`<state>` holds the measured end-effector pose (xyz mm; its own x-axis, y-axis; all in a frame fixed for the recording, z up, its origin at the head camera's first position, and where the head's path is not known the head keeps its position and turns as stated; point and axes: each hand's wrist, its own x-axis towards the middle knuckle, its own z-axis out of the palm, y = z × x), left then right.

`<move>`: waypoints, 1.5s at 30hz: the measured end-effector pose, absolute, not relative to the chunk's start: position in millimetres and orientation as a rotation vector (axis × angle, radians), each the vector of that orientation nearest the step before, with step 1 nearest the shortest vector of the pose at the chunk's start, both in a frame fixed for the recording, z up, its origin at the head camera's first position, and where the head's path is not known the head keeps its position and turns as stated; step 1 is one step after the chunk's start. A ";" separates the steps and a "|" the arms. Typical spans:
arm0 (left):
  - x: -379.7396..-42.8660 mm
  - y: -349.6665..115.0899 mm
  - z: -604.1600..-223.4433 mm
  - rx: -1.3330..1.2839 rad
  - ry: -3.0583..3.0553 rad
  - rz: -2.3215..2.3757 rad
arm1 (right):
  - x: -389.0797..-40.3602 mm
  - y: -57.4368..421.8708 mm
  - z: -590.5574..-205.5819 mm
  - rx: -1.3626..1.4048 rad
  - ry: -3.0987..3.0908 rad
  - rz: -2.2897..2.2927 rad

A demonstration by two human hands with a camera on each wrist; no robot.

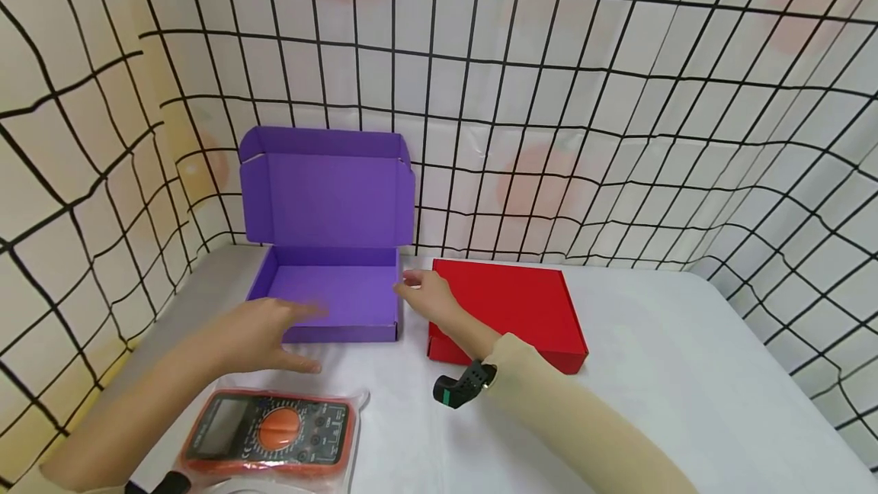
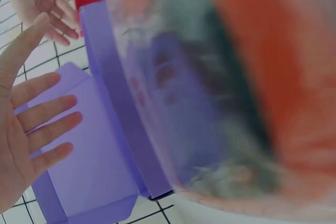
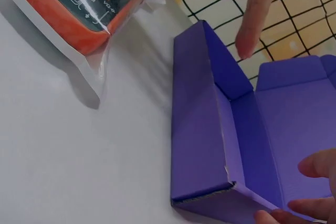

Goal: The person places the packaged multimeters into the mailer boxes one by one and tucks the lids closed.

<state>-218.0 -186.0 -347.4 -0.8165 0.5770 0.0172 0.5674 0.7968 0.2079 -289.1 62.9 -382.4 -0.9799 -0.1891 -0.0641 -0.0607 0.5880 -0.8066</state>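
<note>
A purple cardboard box (image 1: 336, 296) stands with its lid raised at the back, and its inside shows bare. My left hand (image 1: 264, 338) hovers over its front left corner with fingers spread, holding nothing. Beside the box's right wall is my right hand (image 1: 430, 297), its fingers slightly bent and holding nothing; whether it touches the wall I cannot tell. An orange and black multimeter (image 1: 270, 433) in a clear plastic bag lies in front of the box, below my left hand. In the left wrist view the bagged multimeter (image 2: 283, 77) looms close and blurred.
A closed red box (image 1: 511, 311) lies right of the purple box, partly behind my right forearm. Black wire mesh (image 1: 521, 90) rises behind the white table (image 1: 658, 387) and along both sides.
</note>
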 end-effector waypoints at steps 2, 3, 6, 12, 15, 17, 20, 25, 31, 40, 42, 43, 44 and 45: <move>-214.4 -187.0 -350.7 0.949 2.913 0.288 | -289.0 59.7 -383.4 -0.221 2.682 -1.322; -212.9 -187.5 -352.2 0.957 2.905 0.282 | -288.8 58.6 -383.7 -0.226 2.689 -1.312; -209.6 -189.1 -355.5 0.988 2.891 0.272 | -289.3 56.5 -384.6 -0.216 2.706 -1.293; -204.4 -191.0 -359.5 0.987 2.849 0.292 | -289.0 54.7 -386.9 -0.200 2.703 -1.269; -198.0 -189.8 -363.4 0.972 2.799 0.280 | -288.6 53.2 -389.6 -0.231 2.728 -1.222; -192.0 -188.3 -366.4 0.942 2.763 0.273 | -289.4 52.2 -392.3 -0.250 2.746 -1.180; -183.1 -188.7 -371.9 0.915 2.721 0.300 | -290.0 51.6 -395.5 -0.254 2.754 -1.145; -173.8 -192.8 -378.4 0.888 2.689 0.349 | -290.0 52.8 -398.9 -0.248 2.747 -1.143; -167.3 -196.1 -381.1 0.875 2.693 0.371 | -290.0 51.0 -403.5 -0.226 2.720 -1.157; -164.9 -200.8 -389.6 0.958 2.711 0.380 | -287.5 46.8 -403.6 -0.242 2.679 -1.162; -164.5 -201.2 -391.1 0.955 2.714 0.370 | -286.6 45.9 -403.0 -0.248 2.666 -1.154; -164.2 -201.2 -391.5 0.952 2.718 0.364 | -286.2 45.5 -402.9 -0.247 2.657 -1.153; -164.0 -201.2 -392.0 0.952 2.720 0.359 | -285.9 45.1 -402.6 -0.246 2.653 -1.149; -163.6 -201.2 -392.3 0.953 2.724 0.350 | -285.7 44.8 -402.4 -0.244 2.649 -1.144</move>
